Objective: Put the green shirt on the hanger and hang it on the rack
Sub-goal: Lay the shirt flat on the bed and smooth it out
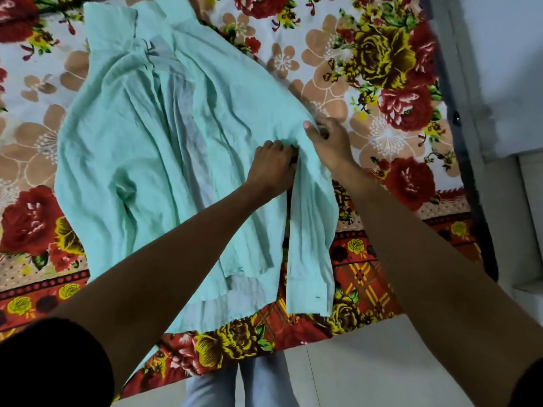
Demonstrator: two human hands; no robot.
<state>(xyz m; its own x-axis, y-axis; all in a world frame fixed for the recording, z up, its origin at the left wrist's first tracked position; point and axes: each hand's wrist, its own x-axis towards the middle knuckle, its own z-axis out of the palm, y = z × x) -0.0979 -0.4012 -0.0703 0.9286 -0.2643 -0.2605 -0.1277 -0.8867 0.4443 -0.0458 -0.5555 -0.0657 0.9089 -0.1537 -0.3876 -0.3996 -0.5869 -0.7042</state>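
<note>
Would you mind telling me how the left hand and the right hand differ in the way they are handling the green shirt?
The left hand sits nearer the shirt's middle, knuckles up, fingers curled down into the cloth. The right hand is at the green shirt's outer edge over the floral bedsheet, thumb on top, pinching the fabric. The left hand is closer to the person; the right reaches slightly farther. Both grip the same bunched fold.

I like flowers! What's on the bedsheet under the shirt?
Red, yellow and tan flowers on the bedsheet, in the head view.

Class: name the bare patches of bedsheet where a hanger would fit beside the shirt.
Bare floral bedsheet lies right of the green shirt, up to the bed's edge, and in a narrower strip at left. It is crowded where the left hand and right hand grip the cloth.
</note>
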